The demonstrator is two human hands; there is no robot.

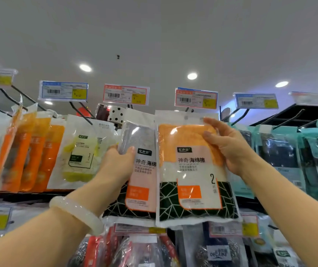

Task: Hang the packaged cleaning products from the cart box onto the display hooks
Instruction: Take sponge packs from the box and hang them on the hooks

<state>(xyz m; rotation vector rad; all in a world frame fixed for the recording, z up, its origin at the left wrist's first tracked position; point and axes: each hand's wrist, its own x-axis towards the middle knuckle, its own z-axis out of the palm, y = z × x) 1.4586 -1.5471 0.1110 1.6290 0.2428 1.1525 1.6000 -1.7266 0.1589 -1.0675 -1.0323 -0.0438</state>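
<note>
Head view, right hand (229, 149) covering sponge pack (192, 170) corner

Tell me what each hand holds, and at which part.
Right hand: orange sponge pack, upper right edge. Left hand: grey sponge pack, left edge.

Price tags (125, 94): small print unreadable

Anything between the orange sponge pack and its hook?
Nothing visible. The right hand holds the orange sponge pack by its upper right edge, and the pack's top sits just under the hook below the red price tag. The grey sponge pack in the left hand is beside it, not in the way.
</note>
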